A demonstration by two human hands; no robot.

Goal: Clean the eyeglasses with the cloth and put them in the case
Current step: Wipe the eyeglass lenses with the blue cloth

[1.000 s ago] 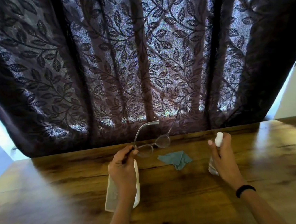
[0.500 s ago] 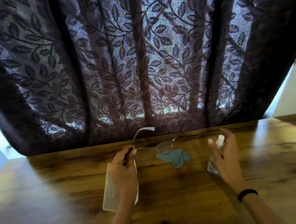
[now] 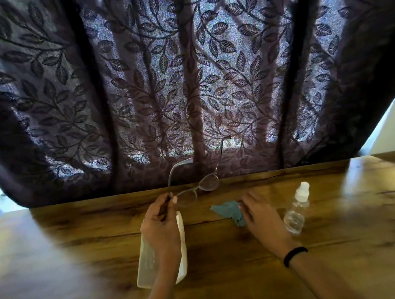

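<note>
A clear spray bottle point(image 3: 295, 214) is standing just right of the teal cloth point(image 3: 227, 209), on a wooden surface point(image 3: 77, 244) backed by a dark leaf-patterned curtain point(image 3: 180, 75). The left hand point(image 3: 160, 227) is pinching the eyeglasses point(image 3: 198, 187) by one end, raised behind the cloth and over the white case point(image 3: 146, 262) — the right hand point(image 3: 259, 213), fingers loosely spread, is resting on the cloth's right edge.

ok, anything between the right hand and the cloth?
Nothing visible. The right hand is at the teal cloth, fingers over its right edge; the spray bottle stands off to the hand's right, out of the path.
</note>
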